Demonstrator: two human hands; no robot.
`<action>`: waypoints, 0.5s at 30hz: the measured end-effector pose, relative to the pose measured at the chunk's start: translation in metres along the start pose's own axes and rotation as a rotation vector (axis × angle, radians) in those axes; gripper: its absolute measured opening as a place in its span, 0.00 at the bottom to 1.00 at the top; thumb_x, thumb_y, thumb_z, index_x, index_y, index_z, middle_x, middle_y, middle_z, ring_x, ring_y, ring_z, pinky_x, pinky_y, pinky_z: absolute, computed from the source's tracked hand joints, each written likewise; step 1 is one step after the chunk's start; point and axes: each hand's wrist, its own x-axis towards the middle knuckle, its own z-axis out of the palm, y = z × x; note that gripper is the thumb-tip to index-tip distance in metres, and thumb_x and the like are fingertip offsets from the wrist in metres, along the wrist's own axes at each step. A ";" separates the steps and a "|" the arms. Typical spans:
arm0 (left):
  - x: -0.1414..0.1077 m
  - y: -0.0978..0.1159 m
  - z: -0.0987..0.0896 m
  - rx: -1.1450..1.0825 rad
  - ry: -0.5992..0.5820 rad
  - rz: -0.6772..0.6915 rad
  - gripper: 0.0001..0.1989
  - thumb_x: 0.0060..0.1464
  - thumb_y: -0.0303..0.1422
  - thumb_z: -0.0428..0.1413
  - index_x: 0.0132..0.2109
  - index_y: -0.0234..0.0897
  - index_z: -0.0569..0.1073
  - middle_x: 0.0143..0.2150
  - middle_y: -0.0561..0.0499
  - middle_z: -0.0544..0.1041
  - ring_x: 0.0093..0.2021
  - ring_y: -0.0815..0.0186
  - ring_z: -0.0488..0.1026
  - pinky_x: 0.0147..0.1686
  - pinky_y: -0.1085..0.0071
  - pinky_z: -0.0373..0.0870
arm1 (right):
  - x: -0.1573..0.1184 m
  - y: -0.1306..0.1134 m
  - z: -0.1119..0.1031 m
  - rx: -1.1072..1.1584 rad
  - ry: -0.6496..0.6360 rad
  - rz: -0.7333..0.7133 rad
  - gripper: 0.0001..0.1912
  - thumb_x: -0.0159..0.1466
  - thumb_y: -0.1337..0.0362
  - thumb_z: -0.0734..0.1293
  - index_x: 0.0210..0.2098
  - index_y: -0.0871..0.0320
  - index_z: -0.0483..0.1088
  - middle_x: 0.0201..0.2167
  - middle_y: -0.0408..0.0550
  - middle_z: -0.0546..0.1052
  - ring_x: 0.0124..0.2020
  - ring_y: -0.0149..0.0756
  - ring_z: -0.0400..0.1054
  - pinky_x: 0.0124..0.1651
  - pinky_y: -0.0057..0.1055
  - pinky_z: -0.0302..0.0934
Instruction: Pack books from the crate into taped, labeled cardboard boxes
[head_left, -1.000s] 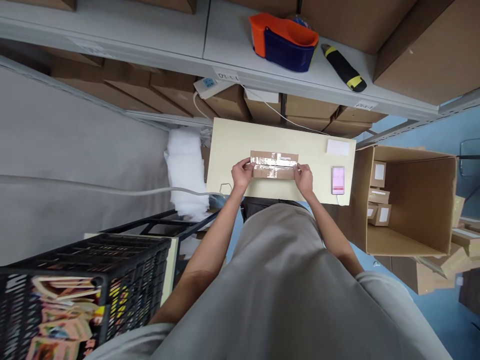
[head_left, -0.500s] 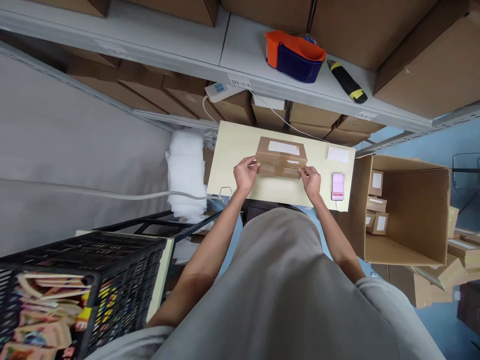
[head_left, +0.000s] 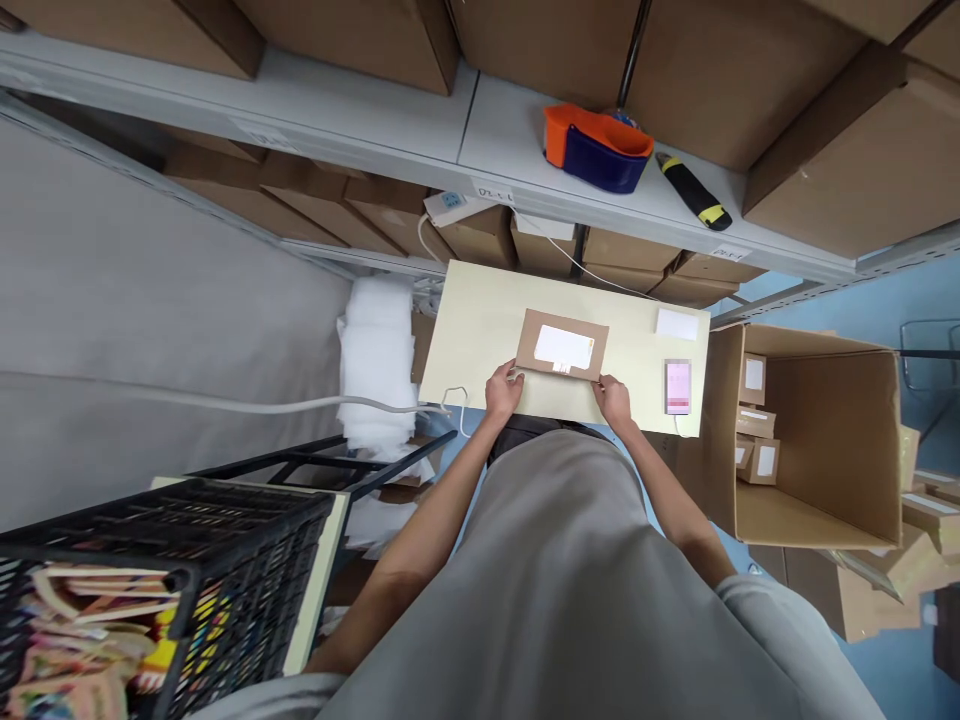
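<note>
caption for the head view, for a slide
Both hands grip the near corners of a labelled box on a cream table, with a phone to the right.

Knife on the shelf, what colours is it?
The knife is black with yellow near both ends; it shows best in the head view.

My parcel (head_left: 565,321): brown, with white label (head_left: 562,347); my tabletop (head_left: 480,325): plain pale cream. Clock positions from parcel: 12, holder (head_left: 600,155), orange and dark blue; between 1 and 2, cutter (head_left: 694,190), black banded yellow; between 3 and 4, phone (head_left: 677,386), pink-screened; 8, crate (head_left: 255,590), black lattice; 9, wrapping (head_left: 377,350), white. My shirt (head_left: 570,580): grey
</note>
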 end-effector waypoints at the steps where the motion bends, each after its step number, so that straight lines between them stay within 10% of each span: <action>1: 0.004 0.000 -0.002 -0.004 0.004 -0.005 0.28 0.62 0.28 0.60 0.69 0.34 0.80 0.65 0.36 0.85 0.60 0.52 0.86 0.62 0.58 0.83 | 0.001 -0.006 0.002 -0.002 -0.012 -0.015 0.16 0.80 0.67 0.62 0.57 0.61 0.82 0.53 0.62 0.88 0.48 0.49 0.85 0.51 0.35 0.72; 7: 0.038 0.020 -0.030 -0.038 0.063 -0.037 0.50 0.57 0.30 0.67 0.82 0.31 0.60 0.80 0.28 0.68 0.77 0.43 0.73 0.75 0.50 0.72 | 0.019 -0.033 -0.023 -0.015 -0.108 -0.197 0.22 0.73 0.64 0.72 0.66 0.58 0.80 0.60 0.61 0.87 0.59 0.54 0.83 0.62 0.42 0.76; 15: 0.054 0.125 -0.048 -0.143 0.117 0.375 0.46 0.63 0.34 0.65 0.84 0.38 0.60 0.82 0.33 0.66 0.83 0.41 0.63 0.82 0.44 0.62 | 0.100 -0.101 -0.198 -0.098 0.560 -0.516 0.39 0.78 0.48 0.62 0.82 0.60 0.58 0.81 0.67 0.64 0.83 0.66 0.54 0.82 0.68 0.51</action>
